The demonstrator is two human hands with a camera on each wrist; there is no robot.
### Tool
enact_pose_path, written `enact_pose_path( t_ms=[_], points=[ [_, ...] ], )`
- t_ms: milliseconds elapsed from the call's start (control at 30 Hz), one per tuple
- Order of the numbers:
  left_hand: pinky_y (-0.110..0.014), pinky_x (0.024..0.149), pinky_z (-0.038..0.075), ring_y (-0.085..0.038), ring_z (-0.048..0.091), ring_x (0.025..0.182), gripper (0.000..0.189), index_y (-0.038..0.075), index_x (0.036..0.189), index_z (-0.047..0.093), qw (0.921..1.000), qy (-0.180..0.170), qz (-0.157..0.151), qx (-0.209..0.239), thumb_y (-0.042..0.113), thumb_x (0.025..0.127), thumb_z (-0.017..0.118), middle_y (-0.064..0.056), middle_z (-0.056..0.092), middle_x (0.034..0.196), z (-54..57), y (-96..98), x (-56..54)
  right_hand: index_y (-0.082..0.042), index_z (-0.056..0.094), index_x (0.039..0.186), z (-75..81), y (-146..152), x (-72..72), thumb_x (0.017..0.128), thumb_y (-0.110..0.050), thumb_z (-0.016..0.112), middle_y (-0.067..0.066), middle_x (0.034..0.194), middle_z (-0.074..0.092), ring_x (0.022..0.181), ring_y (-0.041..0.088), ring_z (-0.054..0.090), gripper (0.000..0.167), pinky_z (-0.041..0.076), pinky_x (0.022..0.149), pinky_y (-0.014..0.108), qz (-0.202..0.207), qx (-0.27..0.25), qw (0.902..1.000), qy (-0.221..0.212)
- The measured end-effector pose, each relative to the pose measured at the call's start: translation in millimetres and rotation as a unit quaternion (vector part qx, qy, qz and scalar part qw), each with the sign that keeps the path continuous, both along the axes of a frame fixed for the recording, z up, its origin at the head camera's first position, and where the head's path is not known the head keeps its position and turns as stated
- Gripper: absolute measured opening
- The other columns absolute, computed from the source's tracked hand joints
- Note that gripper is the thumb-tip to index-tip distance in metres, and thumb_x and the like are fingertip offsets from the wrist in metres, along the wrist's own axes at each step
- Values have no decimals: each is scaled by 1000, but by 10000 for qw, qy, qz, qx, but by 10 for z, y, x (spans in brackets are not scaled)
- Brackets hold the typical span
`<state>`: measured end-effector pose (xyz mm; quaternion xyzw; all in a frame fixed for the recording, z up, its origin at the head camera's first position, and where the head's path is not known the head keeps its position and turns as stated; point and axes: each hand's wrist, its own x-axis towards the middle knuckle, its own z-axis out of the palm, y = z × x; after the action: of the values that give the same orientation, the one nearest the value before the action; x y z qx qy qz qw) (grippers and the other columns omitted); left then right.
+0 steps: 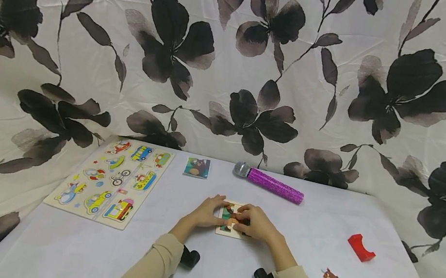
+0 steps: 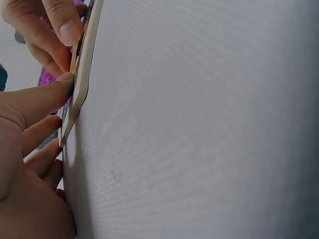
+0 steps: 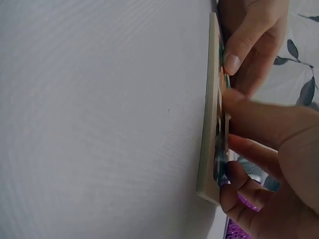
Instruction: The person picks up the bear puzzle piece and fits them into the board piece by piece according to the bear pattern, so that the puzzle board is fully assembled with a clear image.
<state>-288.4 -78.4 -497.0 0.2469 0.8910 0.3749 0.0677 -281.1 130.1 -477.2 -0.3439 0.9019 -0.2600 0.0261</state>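
Between the hands lies a small wooden puzzle board [image 1: 222,231], partly filled with green, brown and orange jigsaw pieces. My left hand [image 1: 208,212] holds it at its left side, the thumb [image 2: 47,97] over the face and the other fingers along the edge. From the right, my right hand [image 1: 258,222] bends over the board and pinches a brown and orange puzzle piece [image 1: 232,221] at its middle. In the right wrist view its thumb [image 3: 254,117] is low over the board's face, while other fingertips reach the far end. Fingers partly hide the picture.
Two loose puzzle pieces [image 1: 330,277] and a red curved block [image 1: 361,248] lie at right. A larger vehicle puzzle board [image 1: 74,207] is at left. Behind are a picture card [image 1: 197,167] and a purple glitter microphone [image 1: 274,186]. Floral cloth [image 1: 251,129] hangs at the back.
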Motion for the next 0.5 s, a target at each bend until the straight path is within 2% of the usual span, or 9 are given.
enact_pose_path(
  t_ms=[367,500],
  points=[
    [-54,114,14,-43,25,137,57,-7,128,52,10000,37,-9,-37,21,82,69,-25,37,143,-25,4,-6,3,73,95,-13,-4,0,83,-9,71,21,109,61,100,36,58,18,48,90,50,-15,-38,9999,115],
    [-56,113,15,-45,26,136,57,-8,127,52,9999,108,-12,4,19,80,70,-27,38,142,-27,2,-9,4,73,96,-16,3,6,83,-3,69,15,100,61,93,29,57,16,50,84,42,-2,-170,9996,222]
  ],
)
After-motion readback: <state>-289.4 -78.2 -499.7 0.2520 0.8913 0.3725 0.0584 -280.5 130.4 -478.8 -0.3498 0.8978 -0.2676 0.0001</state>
